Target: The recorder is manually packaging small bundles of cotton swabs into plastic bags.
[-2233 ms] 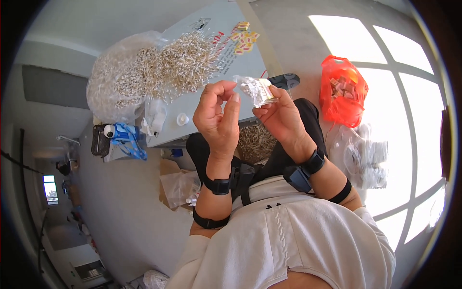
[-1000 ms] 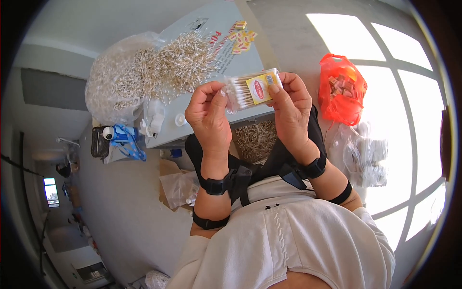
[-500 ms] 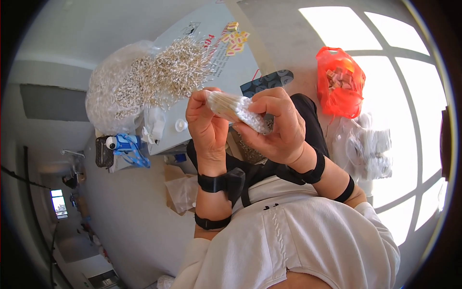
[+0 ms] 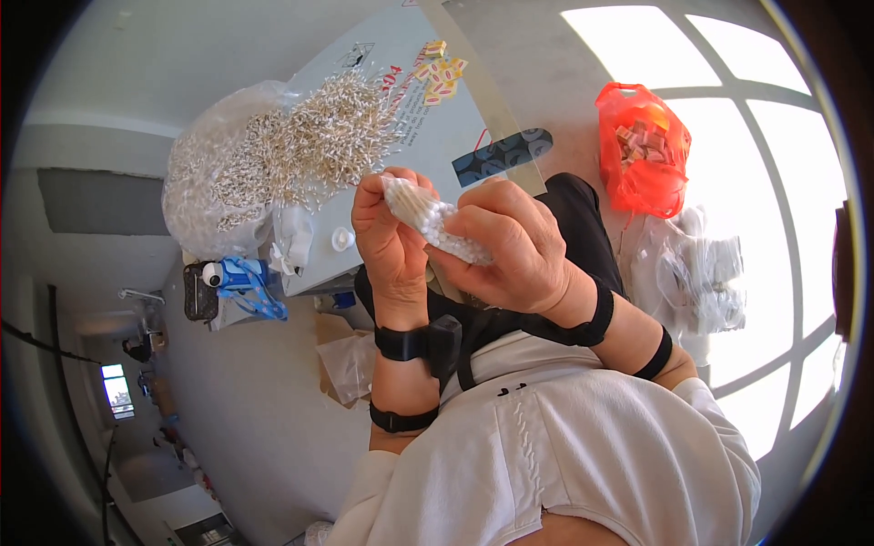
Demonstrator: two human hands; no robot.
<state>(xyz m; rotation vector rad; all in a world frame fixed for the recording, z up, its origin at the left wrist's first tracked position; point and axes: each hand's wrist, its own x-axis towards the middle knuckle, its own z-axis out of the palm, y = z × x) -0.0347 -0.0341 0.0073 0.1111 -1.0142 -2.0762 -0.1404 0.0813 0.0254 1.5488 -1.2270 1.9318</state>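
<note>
So the person has a bundle of cotton swabs point(image 4: 421, 211) up in the air, tilted, in front of the near edge of the table point(image 4: 437, 136). The left hand point(image 4: 391, 232) pinches the upper-left end, and the right hand point(image 4: 514, 241) is clamped round the lower-right end, thumb on one side and fingers on the other, with the white tips bunched between the two hands. Can't really tell if there's film around it from this angle. For a grip like this, a light, even squeeze is probably the way: too hard and the cotton heads likely flatten, too loose and the sticks could slide out of line. The left pinch works best as the steady anchor while the right does the fiddly bit. Holding the whole thing closer to level would help too, and a bit further over the table, near the loose pile of swabs point(image 4: 337, 132), so any dropouts land somewhere handy.
</note>
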